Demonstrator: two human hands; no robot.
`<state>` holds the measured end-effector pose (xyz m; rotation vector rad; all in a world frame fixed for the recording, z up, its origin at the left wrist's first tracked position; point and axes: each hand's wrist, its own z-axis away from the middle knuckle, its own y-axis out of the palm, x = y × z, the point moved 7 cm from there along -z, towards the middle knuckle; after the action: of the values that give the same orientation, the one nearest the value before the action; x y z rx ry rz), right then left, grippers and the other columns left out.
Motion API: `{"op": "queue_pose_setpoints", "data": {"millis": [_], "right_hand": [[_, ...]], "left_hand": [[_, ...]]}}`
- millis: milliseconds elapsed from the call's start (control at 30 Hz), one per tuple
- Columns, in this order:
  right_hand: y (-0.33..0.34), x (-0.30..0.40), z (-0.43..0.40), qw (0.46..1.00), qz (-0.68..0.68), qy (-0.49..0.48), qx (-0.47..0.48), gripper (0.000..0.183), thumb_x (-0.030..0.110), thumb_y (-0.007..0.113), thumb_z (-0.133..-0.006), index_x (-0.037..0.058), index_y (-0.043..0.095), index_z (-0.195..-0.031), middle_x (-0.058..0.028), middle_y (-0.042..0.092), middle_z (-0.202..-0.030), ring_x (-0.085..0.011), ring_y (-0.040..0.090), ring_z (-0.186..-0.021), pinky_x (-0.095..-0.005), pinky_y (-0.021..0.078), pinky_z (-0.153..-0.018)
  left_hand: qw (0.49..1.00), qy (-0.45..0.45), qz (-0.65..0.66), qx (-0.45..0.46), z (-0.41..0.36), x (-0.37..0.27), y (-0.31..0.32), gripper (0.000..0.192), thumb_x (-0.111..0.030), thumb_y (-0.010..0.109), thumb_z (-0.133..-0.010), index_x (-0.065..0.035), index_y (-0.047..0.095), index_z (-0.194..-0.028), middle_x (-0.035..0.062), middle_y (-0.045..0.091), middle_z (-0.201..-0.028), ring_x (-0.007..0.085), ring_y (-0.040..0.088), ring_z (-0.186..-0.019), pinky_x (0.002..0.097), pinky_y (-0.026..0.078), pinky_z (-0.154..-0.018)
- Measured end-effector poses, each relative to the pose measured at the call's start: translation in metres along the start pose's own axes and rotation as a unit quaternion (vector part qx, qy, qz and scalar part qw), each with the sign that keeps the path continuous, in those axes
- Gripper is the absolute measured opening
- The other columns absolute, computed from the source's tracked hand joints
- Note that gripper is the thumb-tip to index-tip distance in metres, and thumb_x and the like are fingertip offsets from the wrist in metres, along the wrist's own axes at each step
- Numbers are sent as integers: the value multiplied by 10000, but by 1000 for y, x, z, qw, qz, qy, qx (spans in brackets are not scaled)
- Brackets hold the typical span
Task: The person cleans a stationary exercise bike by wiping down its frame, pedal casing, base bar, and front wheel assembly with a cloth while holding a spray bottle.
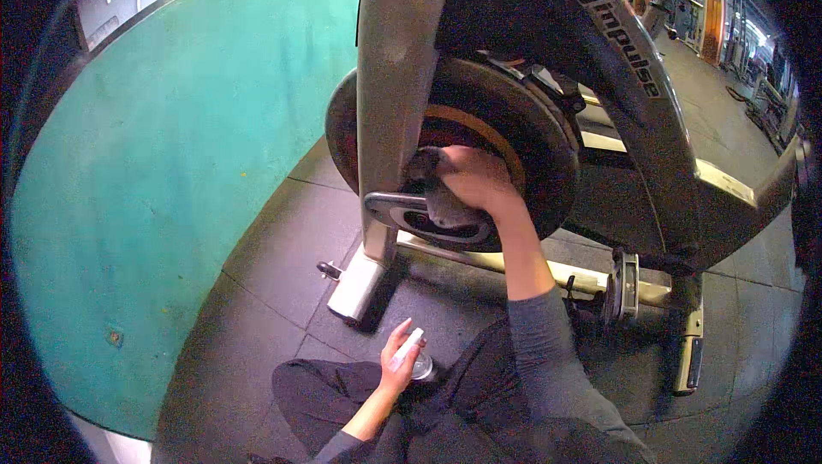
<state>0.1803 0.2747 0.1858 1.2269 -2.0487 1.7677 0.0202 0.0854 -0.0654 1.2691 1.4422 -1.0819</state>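
Low in front of my lap, my left hand (pixel 399 361) is closed around a clear spray bottle (pixel 421 368) with a white nozzle. My right hand (pixel 472 181) presses a dark grey cloth (pixel 449 207) against the lower frame cover beside the flywheel (pixel 552 143) of an Impulse exercise bike. The bike's grey upright tube (pixel 398 79) stands just left of this hand. Part of the cloth is hidden under the fingers.
A teal wall (pixel 192 143) curves along the left. The bike's front foot (pixel 356 287) rests on dark floor tiles (pixel 257 290). A pedal (pixel 626 287) sticks out at the right. More gym machines stand at the far upper right.
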Motion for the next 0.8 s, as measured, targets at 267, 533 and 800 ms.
{"op": "queue_pose_setpoints", "data": {"millis": [267,533,800], "right_hand": [[17,2,65,935,116,-80,-327,350,211,562,-777,55,559,-1090,-98,545,-1178,-282,487,-1116,-412,374,-943],[19,3,67,948,151,-98,-263,479,167,575,-734,50,490,-1191,-92,473,-1269,-277,409,-1201,-417,298,-1020],[7,-14,-8,999,-25,-30,5,381,339,382,-879,54,609,-989,-199,597,-1000,-362,597,-880,-470,455,-804]], "left_hand": [[1000,12,-21,7,5,-5,2,478,-149,560,-852,-19,395,-1281,82,622,-897,144,590,-840,271,449,-791],[1000,4,4,6,1,0,4,477,-155,557,-855,-11,396,-1280,83,623,-900,144,592,-835,270,451,-788],[1000,13,-28,-3,0,-3,0,464,-150,554,-856,-11,406,-1274,85,624,-900,143,593,-825,261,456,-770]]}}
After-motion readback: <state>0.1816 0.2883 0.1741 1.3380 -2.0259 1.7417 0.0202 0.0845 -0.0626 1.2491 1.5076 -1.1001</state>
